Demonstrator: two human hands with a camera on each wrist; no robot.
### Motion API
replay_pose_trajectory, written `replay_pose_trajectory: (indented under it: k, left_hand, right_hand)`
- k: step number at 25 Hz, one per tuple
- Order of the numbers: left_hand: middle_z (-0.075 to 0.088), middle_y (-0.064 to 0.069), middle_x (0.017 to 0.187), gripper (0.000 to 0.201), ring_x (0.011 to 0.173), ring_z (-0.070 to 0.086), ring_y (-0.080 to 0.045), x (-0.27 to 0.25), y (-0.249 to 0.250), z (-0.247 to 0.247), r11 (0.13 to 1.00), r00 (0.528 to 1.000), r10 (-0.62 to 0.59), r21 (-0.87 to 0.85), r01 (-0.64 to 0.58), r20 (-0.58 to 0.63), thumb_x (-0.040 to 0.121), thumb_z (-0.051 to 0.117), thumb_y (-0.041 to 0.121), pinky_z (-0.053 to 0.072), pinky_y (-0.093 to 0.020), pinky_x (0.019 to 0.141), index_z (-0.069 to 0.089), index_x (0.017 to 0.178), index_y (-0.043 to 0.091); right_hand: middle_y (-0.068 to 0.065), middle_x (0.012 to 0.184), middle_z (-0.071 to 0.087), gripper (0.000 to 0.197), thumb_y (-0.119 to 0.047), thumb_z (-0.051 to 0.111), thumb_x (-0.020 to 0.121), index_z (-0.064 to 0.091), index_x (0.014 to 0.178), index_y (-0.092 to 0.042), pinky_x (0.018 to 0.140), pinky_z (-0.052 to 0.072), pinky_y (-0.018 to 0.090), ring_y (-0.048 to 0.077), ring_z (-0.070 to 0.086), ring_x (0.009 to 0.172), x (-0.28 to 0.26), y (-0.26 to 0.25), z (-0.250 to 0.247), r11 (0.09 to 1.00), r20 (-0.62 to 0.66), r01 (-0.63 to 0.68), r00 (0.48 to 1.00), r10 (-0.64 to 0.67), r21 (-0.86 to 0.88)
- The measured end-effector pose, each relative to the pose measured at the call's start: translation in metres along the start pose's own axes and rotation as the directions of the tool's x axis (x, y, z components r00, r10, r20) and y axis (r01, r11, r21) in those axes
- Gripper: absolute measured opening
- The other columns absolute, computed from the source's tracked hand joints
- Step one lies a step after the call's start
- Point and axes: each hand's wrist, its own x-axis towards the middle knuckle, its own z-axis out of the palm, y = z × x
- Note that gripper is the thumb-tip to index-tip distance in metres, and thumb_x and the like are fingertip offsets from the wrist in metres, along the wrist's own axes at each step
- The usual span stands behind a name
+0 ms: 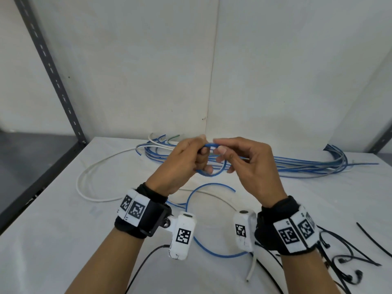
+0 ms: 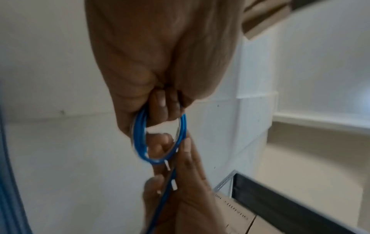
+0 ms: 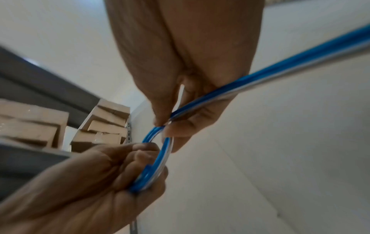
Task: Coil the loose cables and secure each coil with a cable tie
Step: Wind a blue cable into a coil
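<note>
Blue cable (image 1: 212,174) | small multi-turn coil | left hand (image 1: 180,166) grips | right hand (image 1: 248,166) pinches top

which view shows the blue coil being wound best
The left wrist view: the blue coil shows as a near-whole ring of stacked turns. The right wrist view shows it edge-on and blurred in the left hand. The head view shows it small between left hand and right hand.

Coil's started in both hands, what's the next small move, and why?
Probably lay another turn: the left hand grips the small blue coil, the right hand pinches its top, and loose blue cable trails on the table.
</note>
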Motion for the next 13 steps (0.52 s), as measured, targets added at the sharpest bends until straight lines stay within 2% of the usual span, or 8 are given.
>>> replay_pose_trajectory:
  k: [3,6,8,10,12,13]
  left_hand:
    - [0.016,0.005,0.056,0.041,0.050,0.015,-0.012,0.006,-0.001,0.004,0.935,0.994,-0.004,-0.352,-0.036,-0.113,0.111,0.029,0.024,0.041,-0.027,0.055,0.037,0.071,0.016]
    - [0.019,0.005,0.054,0.040,0.047,0.017,-0.010,0.007,-0.003,0.009,0.885,0.987,0.003,-0.459,-0.078,-0.163,0.110,0.028,0.023,0.037,-0.026,0.055,0.038,0.073,0.016]
    - [0.022,0.005,0.052,0.040,0.045,0.021,-0.012,0.008,-0.006,0.005,0.937,0.990,-0.019,-0.349,-0.030,-0.138,0.108,0.028,0.021,0.044,-0.029,0.061,0.043,0.072,0.013]
    - [0.027,0.003,0.051,0.043,0.043,0.027,-0.014,0.008,-0.009,0.000,0.995,0.993,-0.075,-0.074,0.069,-0.088,0.106,0.029,0.026,0.051,-0.033,0.069,0.050,0.071,0.010]
    - [0.031,0.005,0.053,0.044,0.046,0.031,-0.013,0.006,-0.011,-0.001,0.982,0.994,-0.065,0.173,0.079,-0.087,0.107,0.035,0.028,0.050,-0.031,0.068,0.047,0.067,0.013]
    - [0.031,0.007,0.055,0.044,0.048,0.031,-0.011,0.005,-0.010,0.000,0.975,0.995,-0.035,0.214,0.054,-0.089,0.108,0.037,0.026,0.047,-0.028,0.064,0.043,0.066,0.014]
  right_hand:
    - [0.006,0.092,0.078,0.012,-0.011,0.067,0.095,0.072,0.106,-0.008,0.059,0.060,0.031,0.021,0.076,0.086,-0.001,-0.002,0.014,0.968,-0.145,-0.066,0.984,0.103,0.244]
    - [0.011,0.090,0.077,0.009,-0.010,0.072,0.091,0.071,0.099,-0.006,0.056,0.058,0.029,0.022,0.076,0.083,-0.002,-0.002,0.024,0.946,-0.193,-0.087,0.969,0.153,0.314]
    - [0.009,0.087,0.077,0.005,-0.009,0.073,0.090,0.073,0.095,-0.010,0.051,0.053,0.027,0.021,0.073,0.076,0.000,0.002,0.017,0.968,-0.204,-0.041,0.975,0.093,0.248]
    - [0.001,0.084,0.076,0.005,-0.011,0.074,0.090,0.076,0.093,-0.014,0.052,0.049,0.025,0.017,0.070,0.074,0.000,0.006,0.008,0.996,-0.128,-0.014,0.991,0.025,0.089]
    - [-0.007,0.082,0.075,0.006,-0.013,0.074,0.091,0.078,0.093,-0.017,0.055,0.049,0.020,0.011,0.070,0.077,-0.001,0.006,0.006,0.999,-0.025,-0.011,1.000,0.010,-0.045]
    - [-0.009,0.081,0.075,0.007,-0.013,0.074,0.091,0.079,0.094,-0.018,0.055,0.050,0.020,0.012,0.071,0.079,-0.001,0.005,0.006,0.999,-0.011,-0.017,1.000,0.016,-0.051]
